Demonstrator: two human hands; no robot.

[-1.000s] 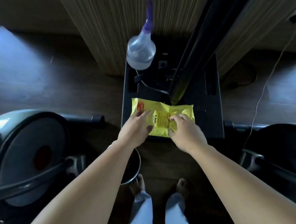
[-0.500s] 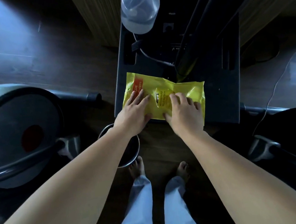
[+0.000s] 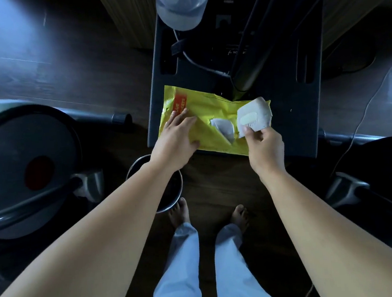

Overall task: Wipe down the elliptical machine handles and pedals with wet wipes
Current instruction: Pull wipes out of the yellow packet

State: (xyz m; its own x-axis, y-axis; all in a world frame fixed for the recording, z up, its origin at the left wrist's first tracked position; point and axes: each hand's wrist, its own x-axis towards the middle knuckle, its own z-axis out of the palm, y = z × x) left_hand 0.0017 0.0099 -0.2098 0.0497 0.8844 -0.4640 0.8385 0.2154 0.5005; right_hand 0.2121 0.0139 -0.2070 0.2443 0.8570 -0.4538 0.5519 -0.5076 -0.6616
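Dark wood floor [image 3: 36, 63], dim room; a slatted wood panel [image 3: 125, 17] is seen at the far side. A black plastic tray [image 3: 293, 135] stands ahead, with a clear spray bottle [image 3: 183, 4] at its far edge. An elliptical flywheel housing [image 3: 22, 161] is noted at left, and a round metal bin [image 3: 169, 205] just beside the bare feet. The yellow wet-wipes pack [image 3: 205, 113] lies flat on the tray's near edge. The left hand [image 3: 177, 140] is pressed on it, fingers straight. The peeled seal flap [image 3: 255, 115] is pinched by the right hand [image 3: 266, 148]. Half a second earlier the pack was shut under both hands; now the flap has been lifted and a white wipe [image 3: 223, 128] is exposed.
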